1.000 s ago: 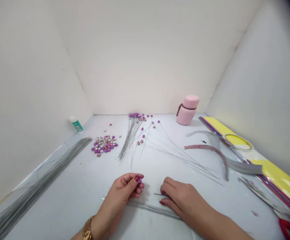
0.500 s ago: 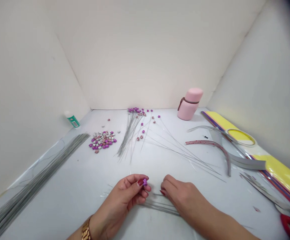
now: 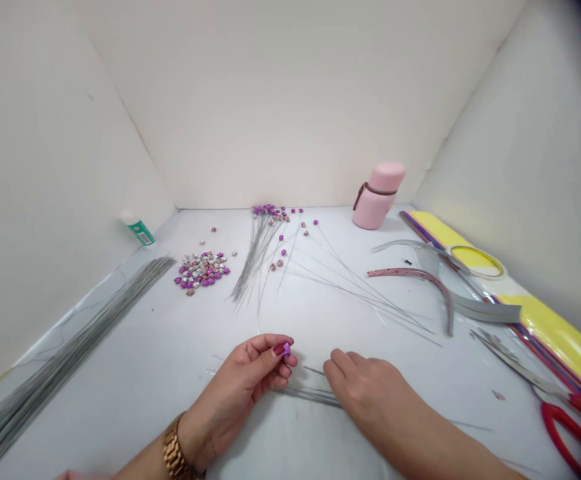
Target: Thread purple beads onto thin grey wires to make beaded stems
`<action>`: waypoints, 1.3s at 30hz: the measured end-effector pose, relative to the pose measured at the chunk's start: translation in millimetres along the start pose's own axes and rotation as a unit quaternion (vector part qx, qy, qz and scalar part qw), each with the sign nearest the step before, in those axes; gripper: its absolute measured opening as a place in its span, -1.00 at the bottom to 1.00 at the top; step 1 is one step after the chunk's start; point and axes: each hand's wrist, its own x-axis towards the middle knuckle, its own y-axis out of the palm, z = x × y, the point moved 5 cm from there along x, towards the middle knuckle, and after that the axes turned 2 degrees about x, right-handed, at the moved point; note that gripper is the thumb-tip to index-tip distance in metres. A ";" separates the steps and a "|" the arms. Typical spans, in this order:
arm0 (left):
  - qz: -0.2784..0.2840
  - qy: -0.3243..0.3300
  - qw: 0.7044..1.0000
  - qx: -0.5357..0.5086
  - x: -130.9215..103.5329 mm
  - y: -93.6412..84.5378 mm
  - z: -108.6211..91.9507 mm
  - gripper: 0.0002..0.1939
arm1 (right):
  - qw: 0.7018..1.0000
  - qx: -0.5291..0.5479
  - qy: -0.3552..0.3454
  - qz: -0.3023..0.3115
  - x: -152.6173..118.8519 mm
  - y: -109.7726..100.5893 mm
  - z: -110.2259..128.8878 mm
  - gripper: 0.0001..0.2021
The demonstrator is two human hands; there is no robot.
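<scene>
Between the thumb and fingers of my left hand (image 3: 255,370) is a small purple folded star (image 3: 286,349). My right hand (image 3: 363,383) is closed, its fingers pinched on a thin grey wire (image 3: 314,370) whose tip points toward the star, a short gap away. Under both hands, several more grey wires (image 3: 303,395) lie across the table. Farther back is a bunch of wires (image 3: 251,260) topped with purple and pink stars (image 3: 266,211). A pile of loose purple, silver and pink stars (image 3: 203,270) sits to its left.
A thick bundle of long wires (image 3: 70,353) runs along the left side, near a green-and-white tube (image 3: 141,232). At the back right stands a pink bottle (image 3: 376,197). Paper strips (image 3: 485,310), a tape roll (image 3: 500,267), yellow sheets (image 3: 560,333) and red-handled scissors (image 3: 553,413) lie right.
The view has tipped down a little, so the table items appear higher and more of the scissors shows. My hands keep nearly the same grip, with the wire's tip showing more clearly.
</scene>
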 end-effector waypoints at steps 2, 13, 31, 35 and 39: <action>0.003 0.000 1.000 0.004 0.0 0.1 0.0 -0.81 | 1.000 0.001 0.018 0.018 1.2 0.0 -0.6 -0.73; -0.026 0.049 0.979 0.195 -1.4 2.4 -4.2 -0.79 | 0.992 0.066 0.058 0.085 0.6 2.7 -10.8 -0.79; 0.043 0.021 0.990 0.131 -4.9 17.4 2.5 -0.86 | 0.976 0.211 0.052 -0.015 3.8 8.9 -6.0 -0.85; 0.051 -0.004 0.997 0.052 -5.9 15.3 3.9 -0.86 | 0.930 0.357 0.077 -0.048 2.5 0.2 -7.3 -0.83; 0.061 -0.032 0.998 0.004 -6.1 13.8 7.7 -0.85 | 0.893 0.442 0.066 -0.061 2.1 -8.4 -4.9 -0.84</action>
